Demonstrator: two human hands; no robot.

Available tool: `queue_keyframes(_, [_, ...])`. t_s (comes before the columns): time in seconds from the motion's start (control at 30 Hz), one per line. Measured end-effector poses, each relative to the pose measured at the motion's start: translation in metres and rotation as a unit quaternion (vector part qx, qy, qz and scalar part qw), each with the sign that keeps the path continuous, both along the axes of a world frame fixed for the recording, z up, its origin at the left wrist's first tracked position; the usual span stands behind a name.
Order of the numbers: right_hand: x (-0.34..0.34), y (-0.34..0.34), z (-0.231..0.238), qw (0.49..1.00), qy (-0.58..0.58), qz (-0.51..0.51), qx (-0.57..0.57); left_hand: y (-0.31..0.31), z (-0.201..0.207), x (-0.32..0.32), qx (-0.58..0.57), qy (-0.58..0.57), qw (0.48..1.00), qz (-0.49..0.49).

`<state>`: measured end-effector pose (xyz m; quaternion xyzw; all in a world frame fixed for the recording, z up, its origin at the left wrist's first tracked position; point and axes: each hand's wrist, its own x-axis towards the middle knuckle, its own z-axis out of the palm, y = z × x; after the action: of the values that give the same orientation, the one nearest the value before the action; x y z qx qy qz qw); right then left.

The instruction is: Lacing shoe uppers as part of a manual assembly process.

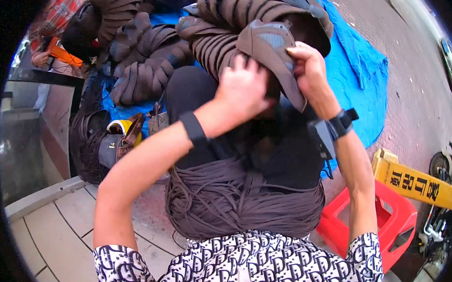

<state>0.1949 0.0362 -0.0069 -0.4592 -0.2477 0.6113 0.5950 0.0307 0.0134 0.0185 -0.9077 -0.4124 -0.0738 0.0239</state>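
A brown shoe upper (266,45) with a blue-grey mesh patch is held up above my knees. My right hand (312,74) pinches its right edge between thumb and fingers. Across its lower left edge curl the fingers of my left hand (243,88), slightly blurred by motion. Behind it, nested stacks of similar brown uppers (233,11) rest beyond my knees. A thick bundle of brown-grey laces (238,203) lies across my lap. Whatever is beneath my left palm is hidden.
More stacked uppers (148,70) lie at the left on a blue tarp (362,82). Another person's hand (40,58) shows at far left. A red plastic stool (403,214) and yellow sign box (418,181) stand at right. Dark cords (87,139) hang beside a glass panel (37,141).
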Motion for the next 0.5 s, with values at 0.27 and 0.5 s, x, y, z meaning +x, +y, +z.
queue_keyframes(0.27, [0.013, -0.022, 0.024, 0.996, 0.044, -0.022, 0.073, 0.015, 0.0, -0.002, -0.082, -0.002, 0.993, -0.087])
queue_keyframes(0.5, [0.015, -0.024, 0.121, 0.961, -0.038, 0.052, 0.267, 0.043, 0.107, -0.038, -0.079, -0.154, 0.953, -0.247])
